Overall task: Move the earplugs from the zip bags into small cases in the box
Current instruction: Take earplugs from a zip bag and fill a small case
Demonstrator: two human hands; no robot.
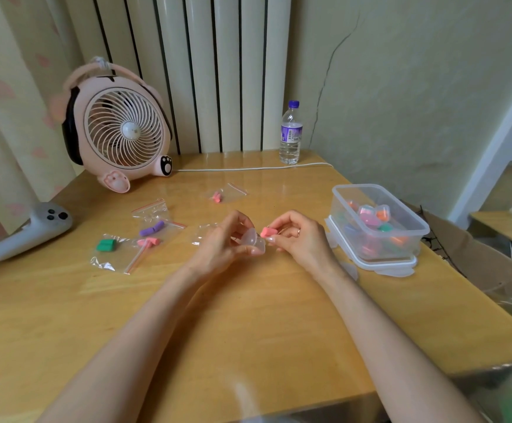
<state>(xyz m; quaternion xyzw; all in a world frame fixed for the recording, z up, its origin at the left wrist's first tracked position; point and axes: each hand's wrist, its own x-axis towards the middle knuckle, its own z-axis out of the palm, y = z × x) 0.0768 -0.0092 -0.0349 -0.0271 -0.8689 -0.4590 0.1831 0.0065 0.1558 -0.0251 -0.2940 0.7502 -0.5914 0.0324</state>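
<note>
left hand (pixel 222 239): gripping a clear small case (pixel 253 239)
right hand (pixel 294 236): pinching a pink earplug (pixel 268 232) right at the case
box (pixel 413 222): right side, cases inside

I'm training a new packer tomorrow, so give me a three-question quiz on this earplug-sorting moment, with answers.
1. Multiple choice: What does the right hand pinch? A) a green earplug B) a pink earplug C) a bottle cap
2. True or false: The left hand holds a clear small case.
3. Fill in: The plastic box of filled cases sits on the person's ____ side of the table.
Key: 1 B; 2 true; 3 right.
</note>
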